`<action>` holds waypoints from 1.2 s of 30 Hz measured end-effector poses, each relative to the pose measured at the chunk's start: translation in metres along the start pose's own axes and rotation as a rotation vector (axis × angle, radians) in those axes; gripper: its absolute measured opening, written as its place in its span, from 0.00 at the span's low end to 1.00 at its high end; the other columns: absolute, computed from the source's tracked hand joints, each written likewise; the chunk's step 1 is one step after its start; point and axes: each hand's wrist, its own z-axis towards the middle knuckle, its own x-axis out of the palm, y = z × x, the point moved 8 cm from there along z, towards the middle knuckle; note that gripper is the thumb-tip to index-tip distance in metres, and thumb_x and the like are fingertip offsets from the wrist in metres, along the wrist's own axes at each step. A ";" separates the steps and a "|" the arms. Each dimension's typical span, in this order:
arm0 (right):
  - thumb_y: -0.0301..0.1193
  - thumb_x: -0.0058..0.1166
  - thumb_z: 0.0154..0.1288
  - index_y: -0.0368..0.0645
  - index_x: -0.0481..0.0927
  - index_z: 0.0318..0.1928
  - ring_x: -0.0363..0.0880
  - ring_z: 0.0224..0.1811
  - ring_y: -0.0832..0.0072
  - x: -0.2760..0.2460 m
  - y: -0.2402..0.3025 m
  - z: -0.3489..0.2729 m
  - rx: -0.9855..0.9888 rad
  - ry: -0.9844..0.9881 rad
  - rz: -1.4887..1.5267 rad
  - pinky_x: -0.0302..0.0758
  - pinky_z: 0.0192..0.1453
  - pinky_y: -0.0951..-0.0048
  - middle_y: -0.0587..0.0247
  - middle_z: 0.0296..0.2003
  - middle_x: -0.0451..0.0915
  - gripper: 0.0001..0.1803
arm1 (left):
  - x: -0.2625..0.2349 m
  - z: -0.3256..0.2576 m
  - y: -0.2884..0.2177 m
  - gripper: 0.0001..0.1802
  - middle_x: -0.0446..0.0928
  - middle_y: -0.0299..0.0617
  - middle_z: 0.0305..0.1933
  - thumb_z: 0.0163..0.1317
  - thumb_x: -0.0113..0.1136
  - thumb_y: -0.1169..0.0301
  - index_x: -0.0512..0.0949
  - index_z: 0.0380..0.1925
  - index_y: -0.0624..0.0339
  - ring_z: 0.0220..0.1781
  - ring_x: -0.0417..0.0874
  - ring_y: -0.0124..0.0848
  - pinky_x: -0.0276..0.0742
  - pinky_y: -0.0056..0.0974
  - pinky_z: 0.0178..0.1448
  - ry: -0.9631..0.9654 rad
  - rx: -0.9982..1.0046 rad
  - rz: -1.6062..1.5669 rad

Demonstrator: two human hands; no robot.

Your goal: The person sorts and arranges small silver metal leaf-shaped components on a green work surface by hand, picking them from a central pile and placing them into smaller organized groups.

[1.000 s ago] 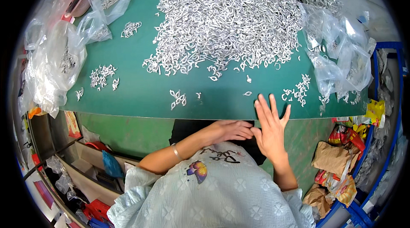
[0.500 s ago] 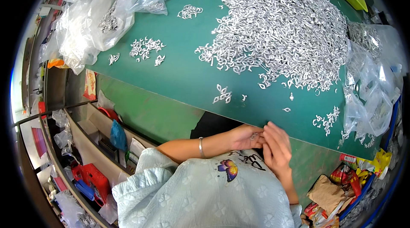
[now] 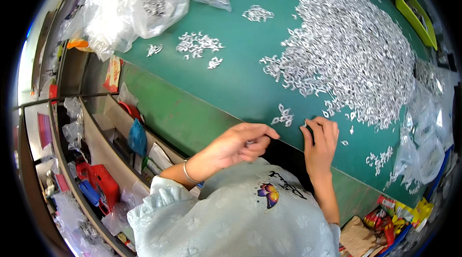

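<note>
My left hand [image 3: 243,144] is off the table's front edge with its fingers curled in. A glint of silver shows among them, but its shape is too small to tell. Over the table edge, my right hand [image 3: 321,142] bends its thumb and forefinger together at the tabletop; what lies at their tips is too small to make out. Just left of those tips is a small cluster of silver loop-shaped metal pieces [image 3: 283,116]. A single silver piece [image 3: 344,143] lies right of the hand. Beyond it spreads a big heap of similar pieces [image 3: 351,55].
Smaller piles [image 3: 198,44] of metal pieces dot the green table [image 3: 231,69]. Clear plastic bags [image 3: 120,11] lie at the far left, with another bag [image 3: 426,136] at the right edge. A yellow-green tray [image 3: 415,16] stands far right. Open drawers [image 3: 115,136] are at left.
My hands have parted. The left has drawn back leftward with curled fingers, and the right has reached onto the table edge. The view has shifted, so the table appears farther right.
</note>
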 end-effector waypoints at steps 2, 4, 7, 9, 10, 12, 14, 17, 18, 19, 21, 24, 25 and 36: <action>0.23 0.66 0.54 0.38 0.81 0.40 0.73 0.41 0.62 0.001 0.002 -0.001 -0.022 -0.012 -0.013 0.66 0.43 0.63 0.61 0.39 0.76 0.12 | -0.007 -0.002 -0.032 0.16 0.62 0.29 0.20 0.76 0.48 0.63 0.78 0.45 0.65 0.19 0.57 0.18 0.51 0.25 0.20 -0.097 0.297 0.142; 0.23 0.65 0.55 0.38 0.81 0.40 0.73 0.41 0.61 0.000 0.002 -0.003 -0.020 -0.023 -0.050 0.66 0.43 0.63 0.60 0.39 0.77 0.11 | -0.029 -0.015 -0.091 0.16 0.68 0.28 0.21 0.74 0.51 0.62 0.78 0.45 0.66 0.18 0.61 0.17 0.55 0.25 0.21 -0.338 0.689 0.402; 0.22 0.62 0.58 0.38 0.80 0.39 0.73 0.42 0.61 0.001 0.003 -0.005 -0.047 -0.025 -0.080 0.66 0.44 0.63 0.60 0.39 0.77 0.08 | -0.029 -0.045 -0.161 0.13 0.70 0.33 0.21 0.74 0.50 0.68 0.81 0.39 0.64 0.21 0.64 0.20 0.60 0.28 0.25 -0.791 1.245 1.005; 0.21 0.62 0.58 0.38 0.80 0.38 0.74 0.42 0.61 0.000 0.003 0.000 -0.040 -0.034 -0.063 0.65 0.44 0.63 0.59 0.38 0.77 0.07 | -0.019 -0.048 -0.182 0.09 0.76 0.42 0.28 0.71 0.53 0.72 0.80 0.40 0.66 0.27 0.75 0.36 0.70 0.37 0.34 -0.984 1.354 1.332; 0.21 0.62 0.58 0.38 0.80 0.37 0.74 0.42 0.61 -0.005 0.001 -0.002 -0.026 -0.036 -0.071 0.65 0.44 0.63 0.59 0.38 0.77 0.06 | -0.013 -0.042 -0.186 0.08 0.80 0.47 0.31 0.69 0.54 0.74 0.79 0.40 0.68 0.31 0.80 0.43 0.75 0.41 0.38 -1.062 1.394 1.491; 0.20 0.60 0.59 0.37 0.79 0.36 0.74 0.41 0.61 -0.023 -0.006 0.000 0.020 -0.085 -0.036 0.66 0.45 0.63 0.58 0.37 0.78 0.05 | -0.025 -0.033 -0.197 0.07 0.79 0.57 0.37 0.64 0.54 0.78 0.79 0.40 0.67 0.39 0.80 0.55 0.76 0.48 0.45 -1.071 1.453 1.686; 0.19 0.59 0.60 0.37 0.79 0.35 0.74 0.40 0.61 -0.057 -0.027 -0.011 0.134 -0.167 -0.078 0.68 0.46 0.64 0.57 0.36 0.78 0.04 | -0.043 -0.031 -0.202 0.08 0.78 0.56 0.38 0.64 0.54 0.79 0.79 0.40 0.67 0.41 0.80 0.53 0.75 0.48 0.46 -1.096 1.452 1.737; 0.18 0.56 0.62 0.35 0.78 0.34 0.74 0.39 0.61 -0.121 -0.073 -0.044 0.284 -0.349 -0.203 0.70 0.48 0.65 0.56 0.34 0.79 0.01 | -0.053 -0.037 -0.198 0.07 0.78 0.50 0.39 0.63 0.57 0.79 0.80 0.39 0.65 0.42 0.77 0.48 0.74 0.46 0.49 -1.155 1.392 1.739; 0.19 0.56 0.63 0.36 0.79 0.34 0.74 0.40 0.61 -0.138 -0.091 -0.059 0.360 -0.396 -0.275 0.70 0.48 0.64 0.56 0.35 0.79 0.00 | -0.052 -0.040 -0.194 0.07 0.78 0.47 0.42 0.63 0.57 0.78 0.80 0.40 0.63 0.45 0.77 0.45 0.73 0.45 0.51 -1.156 1.479 1.795; 0.20 0.57 0.63 0.36 0.79 0.34 0.74 0.40 0.60 -0.149 -0.107 -0.075 0.407 -0.410 -0.351 0.70 0.48 0.64 0.56 0.35 0.79 0.00 | -0.045 -0.038 -0.191 0.07 0.78 0.45 0.45 0.64 0.58 0.77 0.81 0.41 0.61 0.47 0.77 0.44 0.72 0.44 0.52 -1.179 1.441 1.833; 0.22 0.59 0.62 0.37 0.80 0.34 0.73 0.43 0.60 -0.162 -0.127 -0.094 0.476 -0.417 -0.452 0.70 0.49 0.63 0.57 0.37 0.78 0.02 | -0.020 -0.035 -0.175 0.08 0.78 0.45 0.46 0.63 0.58 0.77 0.81 0.41 0.60 0.49 0.78 0.42 0.72 0.42 0.53 -1.199 1.512 1.833; 0.23 0.59 0.63 0.37 0.79 0.35 0.74 0.43 0.62 -0.162 -0.130 -0.098 0.487 -0.381 -0.589 0.69 0.53 0.64 0.58 0.38 0.79 0.03 | -0.017 -0.030 -0.174 0.09 0.79 0.46 0.46 0.63 0.56 0.81 0.81 0.41 0.62 0.48 0.80 0.43 0.75 0.41 0.52 -1.090 1.539 1.709; 0.23 0.60 0.63 0.37 0.80 0.36 0.74 0.44 0.62 -0.163 -0.127 -0.099 0.490 -0.438 -0.509 0.68 0.53 0.64 0.59 0.39 0.79 0.03 | -0.022 -0.031 -0.179 0.09 0.79 0.46 0.45 0.63 0.55 0.82 0.81 0.41 0.62 0.47 0.80 0.43 0.75 0.41 0.51 -1.059 1.535 1.654; 0.30 0.65 0.57 0.41 0.76 0.58 0.69 0.63 0.56 -0.062 -0.043 -0.006 0.146 -0.009 -0.136 0.64 0.63 0.57 0.57 0.61 0.73 0.27 | -0.067 -0.047 -0.200 0.20 0.83 0.47 0.52 0.60 0.44 0.92 0.82 0.43 0.66 0.50 0.85 0.34 0.81 0.35 0.51 -1.107 1.497 1.370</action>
